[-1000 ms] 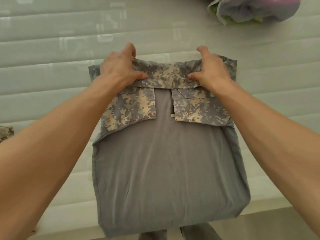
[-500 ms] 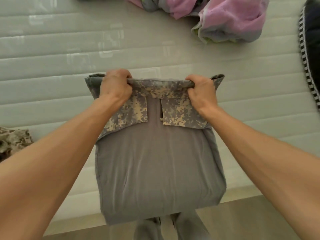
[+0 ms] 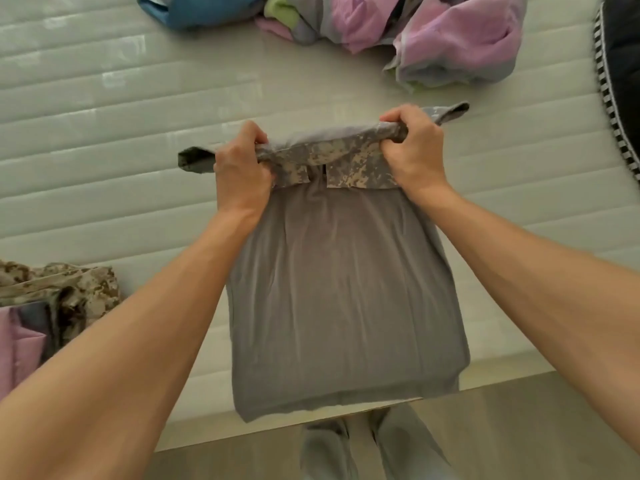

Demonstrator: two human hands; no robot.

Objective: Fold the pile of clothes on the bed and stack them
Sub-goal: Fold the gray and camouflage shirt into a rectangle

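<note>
Gripping the grey shirt's point(image 3: 343, 289) top edge, left hand point(image 3: 242, 171) and right hand point(image 3: 414, 150) clench it.

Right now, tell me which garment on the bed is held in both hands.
The grey shirt with camouflage sleeves, gripped by the left hand and right hand. The pink-purple heap and brown camouflage piece lie untouched.

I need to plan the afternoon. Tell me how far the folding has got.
Done: a camouflage garment lies folded at the left edge of the bed, over something pink. In hand: the left hand and right hand grip the camouflage end of a half-folded grey shirt. Left: a crumpled pile at the far side, still unfolded.
</note>
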